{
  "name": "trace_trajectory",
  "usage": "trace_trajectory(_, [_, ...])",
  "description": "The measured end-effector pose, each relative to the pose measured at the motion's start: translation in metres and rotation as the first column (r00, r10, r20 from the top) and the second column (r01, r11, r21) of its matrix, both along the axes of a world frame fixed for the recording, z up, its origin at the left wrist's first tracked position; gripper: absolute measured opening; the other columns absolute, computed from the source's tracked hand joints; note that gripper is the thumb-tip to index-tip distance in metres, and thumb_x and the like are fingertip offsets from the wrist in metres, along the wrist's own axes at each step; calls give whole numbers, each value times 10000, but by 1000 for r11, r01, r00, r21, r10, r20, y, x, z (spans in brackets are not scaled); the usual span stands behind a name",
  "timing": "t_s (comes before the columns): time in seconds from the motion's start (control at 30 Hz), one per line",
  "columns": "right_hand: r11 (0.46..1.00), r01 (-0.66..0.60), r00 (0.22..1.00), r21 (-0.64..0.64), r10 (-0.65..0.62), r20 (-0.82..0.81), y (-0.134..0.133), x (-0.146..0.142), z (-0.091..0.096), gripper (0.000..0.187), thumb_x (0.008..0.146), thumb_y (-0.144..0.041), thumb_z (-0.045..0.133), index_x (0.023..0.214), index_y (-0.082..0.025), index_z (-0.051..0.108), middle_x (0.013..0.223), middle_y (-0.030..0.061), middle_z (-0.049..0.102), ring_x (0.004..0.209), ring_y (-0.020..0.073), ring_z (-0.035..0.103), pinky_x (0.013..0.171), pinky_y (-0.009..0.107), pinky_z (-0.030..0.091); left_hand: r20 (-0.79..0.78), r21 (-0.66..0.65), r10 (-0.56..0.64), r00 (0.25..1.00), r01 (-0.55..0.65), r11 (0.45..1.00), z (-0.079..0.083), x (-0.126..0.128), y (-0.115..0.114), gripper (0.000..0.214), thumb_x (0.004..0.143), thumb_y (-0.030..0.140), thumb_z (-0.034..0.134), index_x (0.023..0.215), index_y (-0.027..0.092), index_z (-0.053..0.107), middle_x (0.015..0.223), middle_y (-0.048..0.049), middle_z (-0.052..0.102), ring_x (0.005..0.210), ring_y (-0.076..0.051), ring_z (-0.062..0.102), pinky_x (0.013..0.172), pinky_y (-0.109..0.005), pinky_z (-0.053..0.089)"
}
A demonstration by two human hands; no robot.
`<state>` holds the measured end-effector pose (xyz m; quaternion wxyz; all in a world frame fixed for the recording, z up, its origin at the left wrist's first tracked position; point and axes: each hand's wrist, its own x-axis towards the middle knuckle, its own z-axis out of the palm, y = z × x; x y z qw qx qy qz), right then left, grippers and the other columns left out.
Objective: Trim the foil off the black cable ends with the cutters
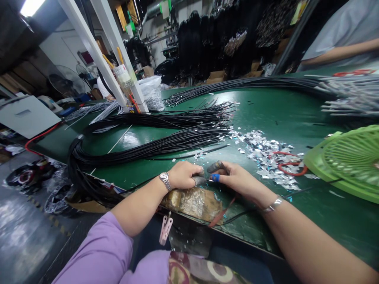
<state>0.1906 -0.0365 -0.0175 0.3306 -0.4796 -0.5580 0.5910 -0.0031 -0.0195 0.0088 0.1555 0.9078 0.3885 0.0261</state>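
My left hand (186, 175), with grey covers on its fingertips, is closed in a pinch at the table's front edge. A thin black cable (142, 183) runs into it from the left. Just to the right, my right hand (229, 177) curls its fingers close to the left fingertips. It has a dark cover on the index finger and blue tape (215, 178) at the thumb. A small pale tip shows by that thumb; what the fingers pinch is too small to make out. Below both hands lies a block wrapped in brown tape (195, 202), with a flat red strip (220, 215) beside it.
Black cable bundles (154, 144) lie across the green table (260, 114). Foil scraps (263, 154) surround red-handled scissors (291, 167). A green fan (349, 161) stands at right. A pink clothespin (166, 229) hangs at the front edge. A co-worker's arm (340, 51) is across the table.
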Motion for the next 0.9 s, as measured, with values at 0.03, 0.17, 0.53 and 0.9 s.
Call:
trace_trajectory(0.03, [1000, 0, 1000, 13, 0, -3, 0, -1, -1, 371, 547, -427, 774, 750, -194, 569, 690, 3, 666, 648, 157, 585, 616, 279, 462, -10, 2, -1, 1000, 1, 1000, 0, 0, 0, 131, 781, 278, 584, 815, 189, 673, 638, -5, 615, 564, -123, 481, 535, -239, 276])
trace_trajectory(0.17, [995, 13, 1000, 99, -15, 17, 0, -6, -4, 389, 561, -477, 754, 743, -197, 555, 671, -2, 640, 635, 158, 579, 594, 278, 460, -30, 6, -10, 1000, 11, 1000, 1, 0, 0, 146, 796, 291, 566, 824, 192, 669, 655, 1, 624, 568, -116, 486, 539, -233, 284])
trace_trajectory(0.53, [994, -59, 991, 89, 47, 126, -1, 7, 6, 361, 591, -487, 703, 763, -205, 558, 731, 21, 670, 689, 187, 610, 626, 298, 484, -31, 26, -3, 1000, 3, 1000, 1, 0, 0, 149, 800, 298, 563, 819, 191, 666, 671, -4, 642, 605, -126, 526, 554, -231, 304])
trace_trajectory(0.9, [990, -52, 989, 130, 34, 143, 0, 5, 2, 224, 614, -358, 648, 729, -198, 542, 652, -7, 629, 604, 144, 564, 565, 264, 435, -29, 25, -17, 999, 18, 1000, 0, 0, 0, 131, 786, 275, 568, 810, 188, 663, 680, -5, 650, 614, -126, 540, 557, -232, 311])
